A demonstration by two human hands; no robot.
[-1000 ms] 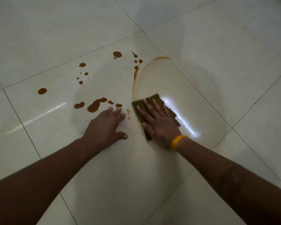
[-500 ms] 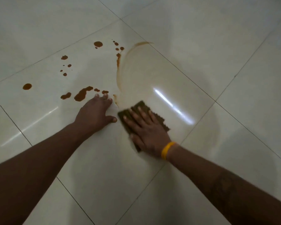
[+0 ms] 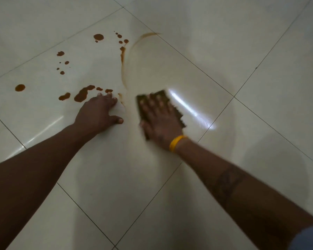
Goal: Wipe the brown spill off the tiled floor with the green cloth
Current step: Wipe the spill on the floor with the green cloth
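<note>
the right hand (image 3: pixel 160 121) lies flat on the green cloth (image 3: pixel 163 98), its fingers (image 3: pixel 152 103) straight and slightly spread, pressing the cloth to the tiled floor (image 3: pixel 206 42) so that the whole pad drags over the wet film rather than bunching up. the cloth sits near the middle of the large tile, just beside a bright glare streak (image 3: pixel 192 110), and looks blurred, which suggests it is in mid-stroke. the left hand (image 3: pixel 98 112) rests palm down on the same tile, fingers together and thumb out, probably as a prop for the person's weight; its fingertips are touching or nearly touching the biggest blot of the brown spill (image 3: pixel 83 93). the drops toward the tile's far and left edges are unwiped, and a thin brown arc (image 3: pixel 124 58) marks the rim of the cleaned patch. i judge the job about half done. a yellow wristband (image 3: pixel 176 142) circles the right wrist.
</note>
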